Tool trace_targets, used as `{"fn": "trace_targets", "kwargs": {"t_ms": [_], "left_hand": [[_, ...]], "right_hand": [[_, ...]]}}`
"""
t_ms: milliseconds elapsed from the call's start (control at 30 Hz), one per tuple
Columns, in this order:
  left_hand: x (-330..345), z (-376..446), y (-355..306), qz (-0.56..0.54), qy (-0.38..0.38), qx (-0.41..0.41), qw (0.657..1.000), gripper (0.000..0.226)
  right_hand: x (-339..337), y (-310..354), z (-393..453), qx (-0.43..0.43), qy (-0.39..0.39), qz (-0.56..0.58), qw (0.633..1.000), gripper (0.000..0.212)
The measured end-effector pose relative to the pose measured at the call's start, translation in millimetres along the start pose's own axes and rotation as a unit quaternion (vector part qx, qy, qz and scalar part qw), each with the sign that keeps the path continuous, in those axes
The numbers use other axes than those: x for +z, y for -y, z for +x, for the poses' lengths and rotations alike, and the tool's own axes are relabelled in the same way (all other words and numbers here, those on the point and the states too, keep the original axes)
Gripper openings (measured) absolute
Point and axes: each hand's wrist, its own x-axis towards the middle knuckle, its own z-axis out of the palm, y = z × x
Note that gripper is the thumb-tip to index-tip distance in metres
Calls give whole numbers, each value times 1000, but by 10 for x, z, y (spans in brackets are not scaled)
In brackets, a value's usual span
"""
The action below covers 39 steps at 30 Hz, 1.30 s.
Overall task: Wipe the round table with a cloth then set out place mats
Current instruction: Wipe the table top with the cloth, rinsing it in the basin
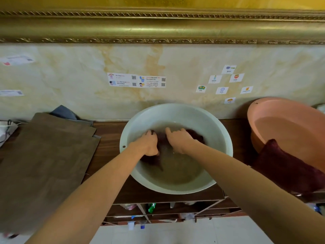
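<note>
A dark red cloth [194,135] is gripped underwater in a pale basin [218,131] by the left hand [146,144] and right hand [178,140], fingers curled. Soaked, it is judged limp, heavy and dripping; bunched folds are best gathered for wringing.

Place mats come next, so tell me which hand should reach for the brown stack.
Probably left. The left hand is nearer the brown stack left of the basin; the right hand would have to cross over. Both now grip the dark cloth.
</note>
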Motion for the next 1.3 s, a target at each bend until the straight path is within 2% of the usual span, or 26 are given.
{"fn": "trace_targets", "kwargs": {"t_ms": [100, 133, 233, 267, 333, 400, 467, 500, 533, 567, 600, 633, 667, 700, 733, 800, 867, 1000, 1067, 1133, 1167, 1233, 1300], "left_hand": [[-110, -46, 36, -50, 12, -7, 999, 100], [-142, -68, 50, -66, 19, -4, 998, 103], [-183, -126, 30, -220, 42, 25, 974, 109], [-184, -144, 2, -301, 32, 41, 952, 107], [-206, -182, -66, -433, -6, 64, 899, 95], [-216, -201, -138, -488, -24, 84, 868, 82], [-187, -181, -193, -492, -45, 84, 865, 74], [-172, -169, -219, -487, -58, 77, 868, 66], [-165, -161, -229, -478, -71, 64, 873, 55], [-165, -153, -232, -458, -81, 53, 884, 40], [-168, -142, -225, -426, -85, 46, 899, 29], [-183, -136, -208, -393, -80, 49, 915, 24], [-202, -142, -196, -360, -67, 57, 929, 27], [-220, -147, -177, -324, -52, 61, 943, 37], [-232, -152, -159, -280, -45, 58, 957, 51], [-235, -134, -133, -182, -61, 42, 981, 71], [-218, -108, -130, -83, -77, 41, 993, 70], [-85, -82, -174, 27, -31, 35, 999, 86], [-11, -87, -211, 57, 16, 42, 997, 97], [73, -98, -251, 87, 56, 29, 994, 102], [127, -101, -262, 99, 65, 19, 993, 101], [202, -88, -276, 103, 54, 8, 993, 93], [208, -42, -268, 58, 19, -4, 998, 80]], "right_hand": [[-178, -40, -11, 5, 11, 148, 989, 20], [-241, -65, -38, 0, 3, 214, 977, 13], [-453, -114, -141, -20, -20, 376, 926, 20], [-521, -130, -176, -8, -25, 429, 903, 25], [-656, -172, -220, 24, -44, 522, 851, 21], [-779, -224, -269, 36, -73, 603, 793, 11], [-868, -255, -314, 28, -88, 697, 711, 10], [-896, -285, -342, 26, -94, 725, 682, 9], [-911, -315, -358, 27, -99, 733, 673, 7], [-916, -357, -372, 34, -106, 716, 689, 7], [-899, -412, -387, 41, -117, 676, 726, 7], [-863, -480, -398, 50, -127, 612, 779, 10], [-822, -534, -425, 62, -135, 543, 827, 12], [-760, -577, -439, 76, -137, 490, 858, 15], [-682, -609, -452, 93, -128, 462, 873, 17], [-506, -628, -445, 117, -92, 447, 882, 20], [-363, -631, -406, 120, -37, 403, 907, 24], [-194, -585, -363, 30, 64, 260, 963, 72], [-98, -516, -363, -15, 112, 158, 981, 84], [23, -412, -363, -23, 162, 59, 985, 84], [68, -358, -363, -26, 163, 33, 986, 80], [110, -296, -326, -36, 129, 32, 990, 68], [97, -306, -250, -17, 94, 100, 990, 59]]}}
